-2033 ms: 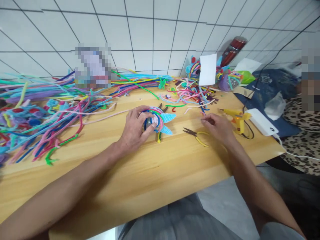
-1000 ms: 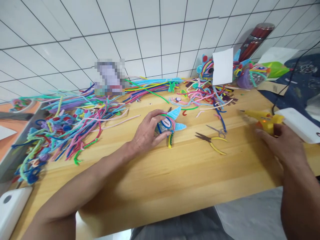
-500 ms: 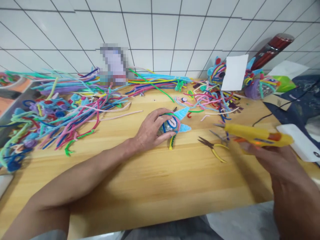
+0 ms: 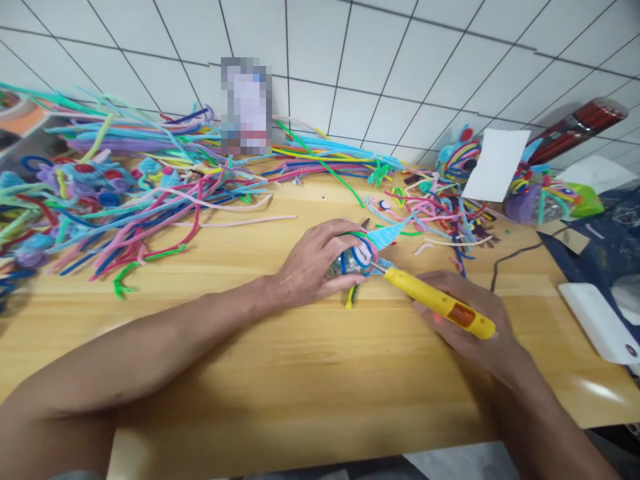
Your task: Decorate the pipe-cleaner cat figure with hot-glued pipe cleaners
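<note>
My left hand [image 4: 320, 263] is wrapped over a small clear plastic bottle craft [image 4: 345, 265] on the wooden table. Pipe cleaners in pink, green and blue ring its end, and light-blue pointed ears [image 4: 393, 233] stick out to the right. A yellow-and-green strip [image 4: 351, 297] shows below it. In my right hand [image 4: 465, 313] is a yellow hot glue gun [image 4: 440, 301], held by its handle. The metal nozzle is at the ringed end of the craft, beside the lower ear; whether it touches cannot be made out. The pliers seen earlier are hidden, apparently behind my right hand.
Piles of colourful pipe cleaners [image 4: 165, 193] cover the left and back of the table. Scraps [image 4: 440, 200] lie at the back right, near finished crafts [image 4: 457, 157] and a red thermos [image 4: 580, 130]. A white device [image 4: 597, 323] and a dark cable [image 4: 510, 257] are at the right.
My right hand has brought the glue gun leftward until its nozzle meets the end of the craft in view. My left hand keeps its hold. The camera view has tilted slightly.
</note>
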Tool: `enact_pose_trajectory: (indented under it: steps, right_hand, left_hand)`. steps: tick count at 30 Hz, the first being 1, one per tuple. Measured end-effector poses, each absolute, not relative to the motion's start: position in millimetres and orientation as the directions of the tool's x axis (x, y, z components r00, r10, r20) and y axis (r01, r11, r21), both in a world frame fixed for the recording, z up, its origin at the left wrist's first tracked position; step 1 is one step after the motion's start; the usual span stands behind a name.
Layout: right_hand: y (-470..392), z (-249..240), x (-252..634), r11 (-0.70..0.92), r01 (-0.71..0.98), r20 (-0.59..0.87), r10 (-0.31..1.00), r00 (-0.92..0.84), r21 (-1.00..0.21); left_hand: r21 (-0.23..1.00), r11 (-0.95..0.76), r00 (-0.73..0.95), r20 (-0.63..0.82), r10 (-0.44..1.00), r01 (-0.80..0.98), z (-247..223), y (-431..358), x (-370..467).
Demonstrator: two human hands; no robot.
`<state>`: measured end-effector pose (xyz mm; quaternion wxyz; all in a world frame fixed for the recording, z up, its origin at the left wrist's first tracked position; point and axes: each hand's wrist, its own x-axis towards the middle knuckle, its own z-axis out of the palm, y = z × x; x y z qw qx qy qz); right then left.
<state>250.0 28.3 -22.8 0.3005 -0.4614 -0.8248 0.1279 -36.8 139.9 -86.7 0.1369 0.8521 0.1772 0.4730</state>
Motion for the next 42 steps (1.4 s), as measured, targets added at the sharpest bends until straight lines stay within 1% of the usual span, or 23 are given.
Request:
enact_pose_trajectory:
  steps: [5, 11, 14, 25, 34, 42]
  right_hand:
    - [27, -28, 248, 0.488, 0.704, 0.337, 0.871, -0.357, -0.516]
    - [29, -36, 247, 0.49, 0.699, 0.345, 0.87, -0.353, -0.52]
    - [30, -38, 246, 0.49, 0.695, 0.343, 0.87, -0.354, -0.526]
    - [32, -34, 239, 0.474, 0.697, 0.342, 0.878, -0.334, -0.537]
    - [27, -30, 238, 0.418, 0.72, 0.282, 0.908, -0.31, -0.554]
    - [30, -30, 235, 0.421, 0.719, 0.3, 0.906, -0.299, -0.553]
  left_hand:
    - [0.399, -0.899, 0.493, 0.755, 0.433, 0.178, -87, 140, -37]
    - [0.374, -0.909, 0.482, 0.772, 0.414, 0.183, -88, 141, -36]
    - [0.381, -0.907, 0.486, 0.768, 0.417, 0.177, -88, 141, -35]
    - [0.378, -0.909, 0.478, 0.774, 0.415, 0.177, -90, 141, -35]
    - [0.381, -0.908, 0.481, 0.771, 0.417, 0.175, -89, 140, -35]
    - [0.398, -0.9, 0.496, 0.754, 0.431, 0.176, -89, 140, -36]
